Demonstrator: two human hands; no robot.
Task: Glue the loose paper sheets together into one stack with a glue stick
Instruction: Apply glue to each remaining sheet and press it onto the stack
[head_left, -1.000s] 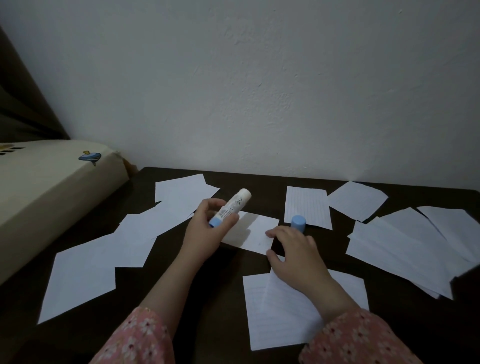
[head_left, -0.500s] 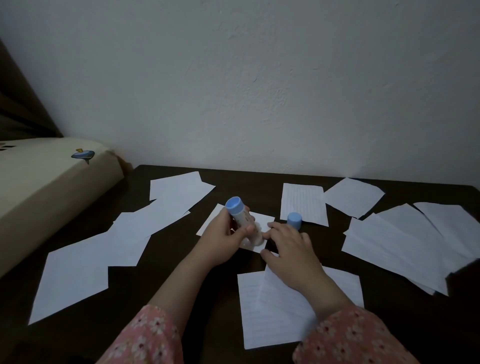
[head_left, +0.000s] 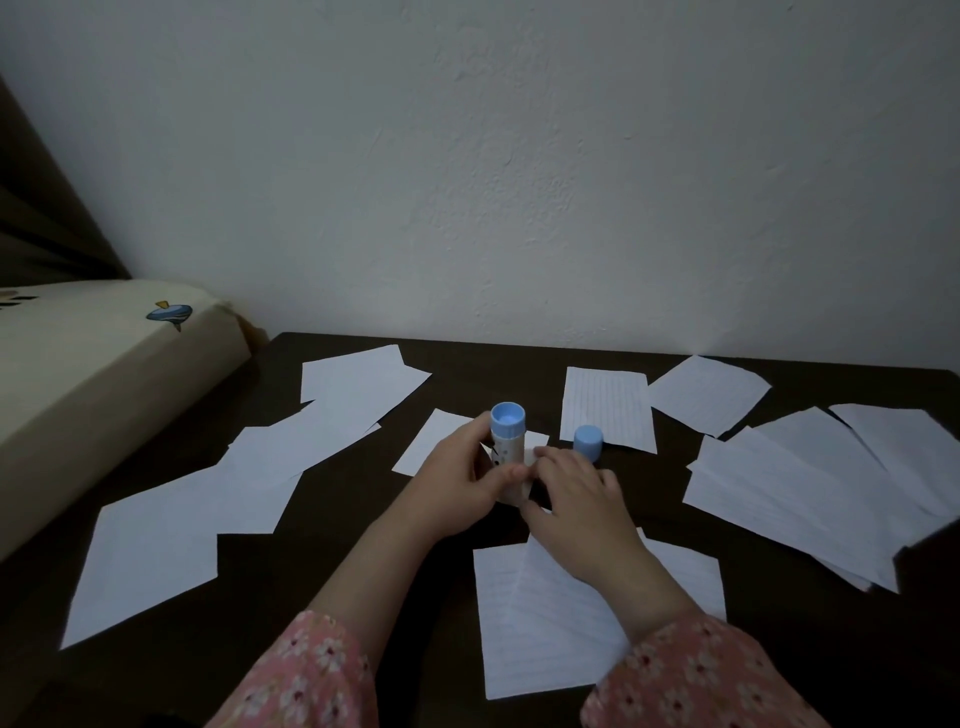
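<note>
My left hand (head_left: 462, 483) grips a white glue stick (head_left: 508, 444) with its blue base up and its tip down on a small white sheet (head_left: 436, 439) in the middle of the dark table (head_left: 363, 582). My right hand (head_left: 576, 493) rests its fingertips on that sheet's right part, right beside the stick's tip. The stick's blue cap (head_left: 588, 441) stands just behind my right hand. A lined sheet pair (head_left: 545, 623) lies under my right wrist. Several loose sheets spread left (head_left: 156, 545) and right (head_left: 789, 493).
A cream cushioned edge (head_left: 104, 374) with a small blue print borders the table on the left. A pale wall (head_left: 519, 182) stands right behind the table's far edge. More sheets lie at the back (head_left: 605, 408), (head_left: 709, 392), (head_left: 358, 384).
My left hand turned the glue stick over, from tip pointing up and right to tip down on the small sheet. My right hand slid a little left toward the stick.
</note>
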